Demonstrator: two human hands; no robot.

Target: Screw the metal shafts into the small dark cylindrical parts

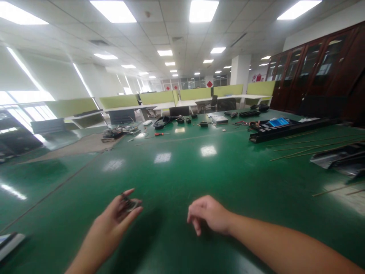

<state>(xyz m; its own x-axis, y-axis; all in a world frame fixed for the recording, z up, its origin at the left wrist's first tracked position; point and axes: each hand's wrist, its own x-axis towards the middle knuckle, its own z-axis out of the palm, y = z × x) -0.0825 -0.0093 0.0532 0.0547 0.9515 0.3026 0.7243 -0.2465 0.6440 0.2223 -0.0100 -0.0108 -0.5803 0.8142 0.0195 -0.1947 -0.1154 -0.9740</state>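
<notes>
A wide green table (182, 171) is seen across an office, flanked at the far right by a dark wooden cabinet (316, 72) and backed by yellow-green partitions (228, 90). A long black rail (288, 131) is laid on the table's right side, with a blue sheet (278, 122) set just behind it. Above the near part of the table, two hands are held well apart. The right hand (209, 214) is kept loosely half open, its fingers bent downward, with nothing seen in its grip. A screwdriver (160, 134) is left toward the far side. A small dark object (131, 205), its details blurred, is gripped between thumb and fingers of the partly closed left hand (111, 220).
</notes>
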